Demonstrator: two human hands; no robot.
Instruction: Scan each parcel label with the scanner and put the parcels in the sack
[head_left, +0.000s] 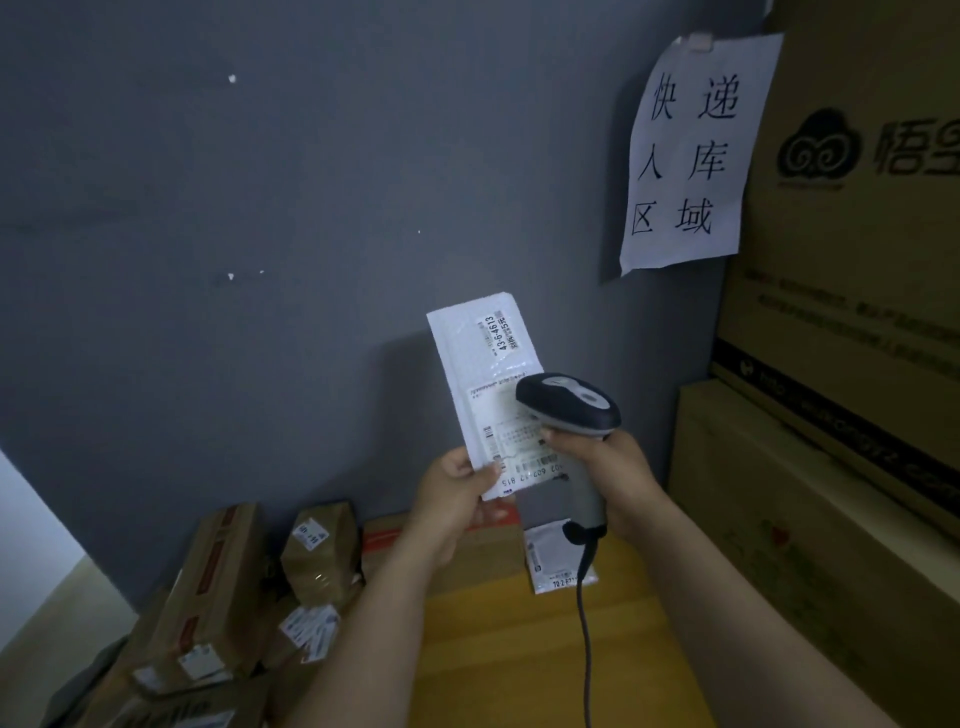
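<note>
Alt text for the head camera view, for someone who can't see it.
A person's left hand holds up a white parcel while the right hand aims a corded scanner at its label. Brown parcels lie below by a grey wall.

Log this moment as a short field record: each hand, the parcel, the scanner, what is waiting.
left hand: pinches the lower end of the white parcel, held up before the grey wall
right hand: grips the scanner by its handle
scanner head: over the parcel's label; cable hangs down
waiting: brown parcels piled lower left; small white parcel on the yellow surface
sack: none identifiable in view
background: paper sign on the wall; cardboard boxes stacked at right
</note>
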